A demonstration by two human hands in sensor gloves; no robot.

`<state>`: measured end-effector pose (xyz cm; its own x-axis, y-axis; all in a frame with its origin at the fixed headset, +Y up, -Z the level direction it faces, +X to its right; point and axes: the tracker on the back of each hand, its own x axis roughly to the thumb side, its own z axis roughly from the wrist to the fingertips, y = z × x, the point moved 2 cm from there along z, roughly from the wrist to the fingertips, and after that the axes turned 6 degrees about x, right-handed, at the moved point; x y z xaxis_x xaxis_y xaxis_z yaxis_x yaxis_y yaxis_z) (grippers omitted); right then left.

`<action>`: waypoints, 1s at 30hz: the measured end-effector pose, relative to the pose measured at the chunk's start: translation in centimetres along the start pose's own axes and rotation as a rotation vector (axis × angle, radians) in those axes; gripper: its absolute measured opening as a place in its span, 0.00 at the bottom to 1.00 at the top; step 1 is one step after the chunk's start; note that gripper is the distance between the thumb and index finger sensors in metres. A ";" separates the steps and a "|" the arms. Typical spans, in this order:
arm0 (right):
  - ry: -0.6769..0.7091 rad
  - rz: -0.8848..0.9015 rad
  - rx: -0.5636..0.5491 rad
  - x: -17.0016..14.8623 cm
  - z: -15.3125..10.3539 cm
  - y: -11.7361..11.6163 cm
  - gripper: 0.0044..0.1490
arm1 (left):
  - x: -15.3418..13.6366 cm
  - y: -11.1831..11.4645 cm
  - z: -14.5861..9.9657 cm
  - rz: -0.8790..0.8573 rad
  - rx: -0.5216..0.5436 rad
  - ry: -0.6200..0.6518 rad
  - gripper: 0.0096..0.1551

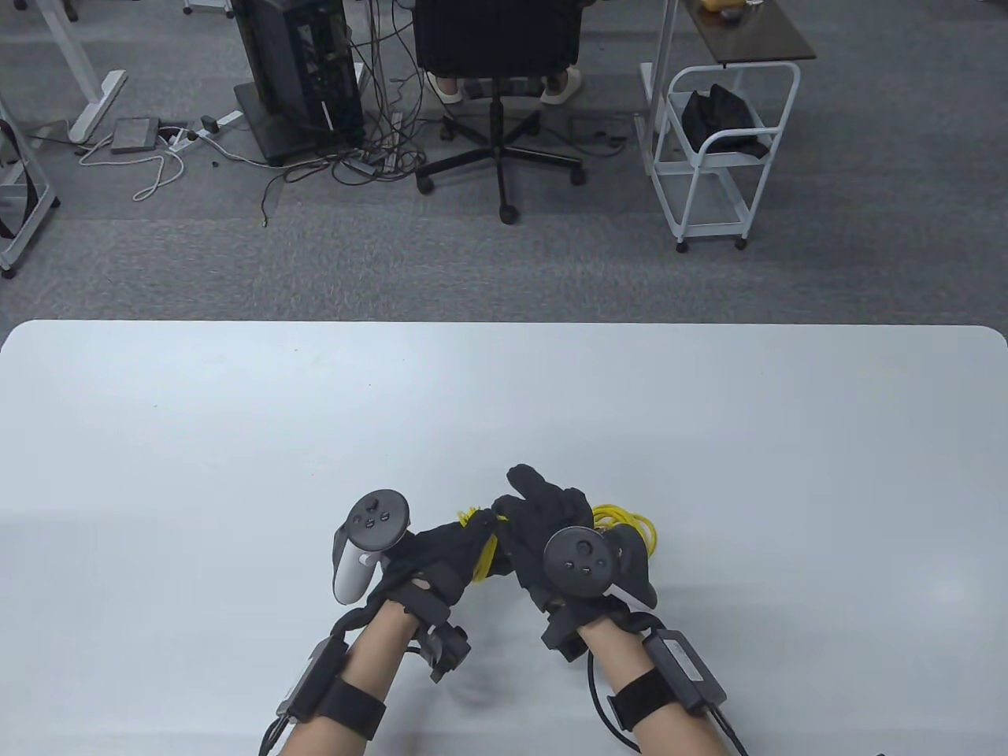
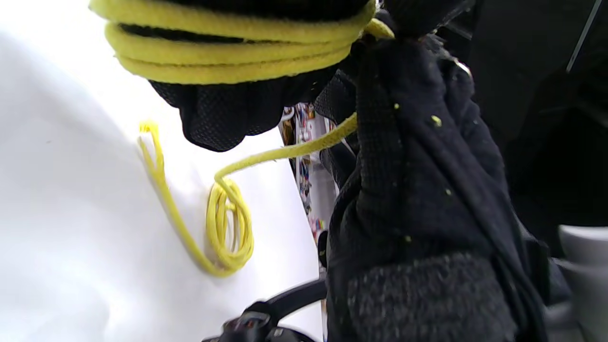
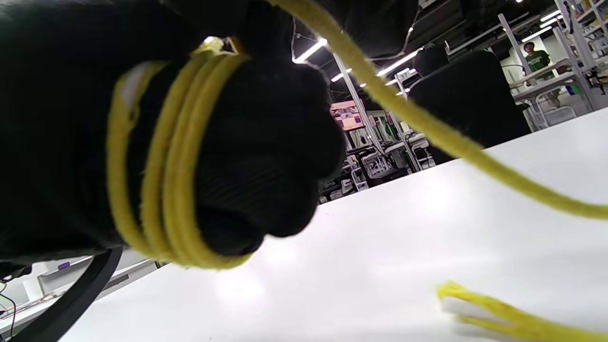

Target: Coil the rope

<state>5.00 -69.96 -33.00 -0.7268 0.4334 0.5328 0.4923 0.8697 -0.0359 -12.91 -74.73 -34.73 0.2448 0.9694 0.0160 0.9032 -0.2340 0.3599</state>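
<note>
A yellow rope (image 1: 485, 554) is wound in several turns around the fingers of my left hand (image 1: 445, 551), which is curled like a fist just above the white table (image 1: 236, 441). The turns show close up in the left wrist view (image 2: 228, 52) and the right wrist view (image 3: 175, 156). My right hand (image 1: 543, 512) is right beside the left and holds the free strand (image 3: 427, 128), which runs down to loose loops on the table (image 1: 630, 524) (image 2: 228, 223). The frayed rope end (image 3: 494, 311) lies on the table.
The table's far edge (image 1: 504, 324) is well beyond the hands. Behind it on the floor stand an office chair (image 1: 500, 118), a white cart (image 1: 720, 157) and a computer tower (image 1: 303, 71) with cables.
</note>
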 end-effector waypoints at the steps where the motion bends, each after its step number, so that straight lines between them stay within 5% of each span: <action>1: 0.006 0.024 0.001 0.2 0.0 -0.1 0.27 | 0.0 -0.2 -0.1 -0.002 0.023 0.001 0.37; 18: -0.034 -0.025 0.195 1.0 0.2 -3.1 0.25 | 0.6 -3.1 -1.1 -0.089 0.308 0.104 0.28; 26: -0.061 -0.034 0.290 0.2 0.4 -4.1 0.25 | 0.5 -2.2 -0.9 -0.374 0.188 0.162 0.29; 30: -0.075 -0.024 0.291 -0.4 0.4 -3.9 0.25 | 0.8 -1.3 -0.5 -0.362 0.087 0.193 0.29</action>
<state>3.18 -73.45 -33.42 -0.7753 0.4188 0.4727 0.3244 0.9063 -0.2709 -14.10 -73.61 -34.74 -0.1575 0.9842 0.0807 0.9471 0.1275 0.2946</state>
